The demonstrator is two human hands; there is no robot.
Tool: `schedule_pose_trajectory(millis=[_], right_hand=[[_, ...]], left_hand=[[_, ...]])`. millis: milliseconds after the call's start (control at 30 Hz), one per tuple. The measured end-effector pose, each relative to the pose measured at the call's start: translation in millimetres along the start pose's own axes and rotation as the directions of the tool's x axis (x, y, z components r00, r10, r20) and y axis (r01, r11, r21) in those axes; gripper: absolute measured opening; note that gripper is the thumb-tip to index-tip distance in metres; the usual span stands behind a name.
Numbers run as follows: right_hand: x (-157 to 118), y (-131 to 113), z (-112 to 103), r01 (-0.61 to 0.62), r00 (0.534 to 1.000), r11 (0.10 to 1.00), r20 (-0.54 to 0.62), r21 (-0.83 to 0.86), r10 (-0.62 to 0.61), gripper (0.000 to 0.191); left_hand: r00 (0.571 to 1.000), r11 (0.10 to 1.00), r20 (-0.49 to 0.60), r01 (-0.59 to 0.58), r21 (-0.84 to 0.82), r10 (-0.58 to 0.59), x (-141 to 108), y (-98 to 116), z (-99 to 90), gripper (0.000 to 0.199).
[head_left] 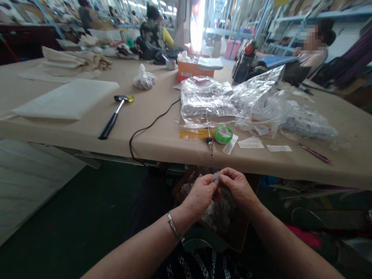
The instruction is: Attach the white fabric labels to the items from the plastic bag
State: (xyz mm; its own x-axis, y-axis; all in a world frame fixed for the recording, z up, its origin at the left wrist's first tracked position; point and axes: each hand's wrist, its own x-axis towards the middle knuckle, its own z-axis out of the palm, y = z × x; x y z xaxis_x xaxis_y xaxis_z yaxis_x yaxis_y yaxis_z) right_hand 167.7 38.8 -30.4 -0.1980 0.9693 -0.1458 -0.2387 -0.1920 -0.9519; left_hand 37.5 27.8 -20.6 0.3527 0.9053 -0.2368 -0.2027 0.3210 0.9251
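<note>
My left hand and my right hand meet just in front of the table edge. Both pinch a small greyish-white piece between thumbs and fingers; its details are too small to tell. Below them a cardboard box holds many pale thin pieces. Just beyond my hands, a soldering-iron-like tool points its tip over the table edge. Beside it lie a green ring-shaped roll, an amber strip and white labels.
On the brown table are a hammer, white sheets, clear plastic bags, an orange box, a small tied bag, tweezers and a black cord. People sit further back.
</note>
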Motion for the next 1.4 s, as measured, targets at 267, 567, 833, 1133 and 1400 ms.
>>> schedule_pose_trajectory(millis=[267, 567, 833, 1133, 1400], right_hand=[[27.8, -15.3, -1.8, 0.135, 0.985, 0.946, -0.064, -0.294, -0.16, 0.017], [37.2, -23.7, 3.7, 0.176, 0.97, 0.87, -0.069, -0.46, -0.233, 0.023], [39.3, -21.9, 3.5, 0.257, 0.943, 0.812, -0.048, -0.525, -0.329, 0.019], [40.3, -21.6, 4.6, 0.275, 0.927, 0.758, -0.047, -0.591, -0.372, 0.017], [42.0, -21.5, 5.7, 0.283, 0.923, 0.768, -0.055, -0.575, -0.382, 0.017]], left_hand=[[0.958, 0.93, -0.172, -0.163, 0.329, 0.229, 19.5, 15.9, -19.0, 0.02], [0.896, 0.82, -0.234, -0.206, 0.534, 0.377, 27.2, 30.6, -23.1, 0.015], [0.871, 0.788, -0.223, -0.252, 0.562, 0.437, 30.5, 28.8, -23.6, 0.016], [0.869, 0.804, -0.237, -0.256, 0.537, 0.435, 34.1, 28.0, -24.4, 0.015], [0.863, 0.805, -0.247, -0.258, 0.535, 0.441, 39.7, 27.5, -24.8, 0.016]])
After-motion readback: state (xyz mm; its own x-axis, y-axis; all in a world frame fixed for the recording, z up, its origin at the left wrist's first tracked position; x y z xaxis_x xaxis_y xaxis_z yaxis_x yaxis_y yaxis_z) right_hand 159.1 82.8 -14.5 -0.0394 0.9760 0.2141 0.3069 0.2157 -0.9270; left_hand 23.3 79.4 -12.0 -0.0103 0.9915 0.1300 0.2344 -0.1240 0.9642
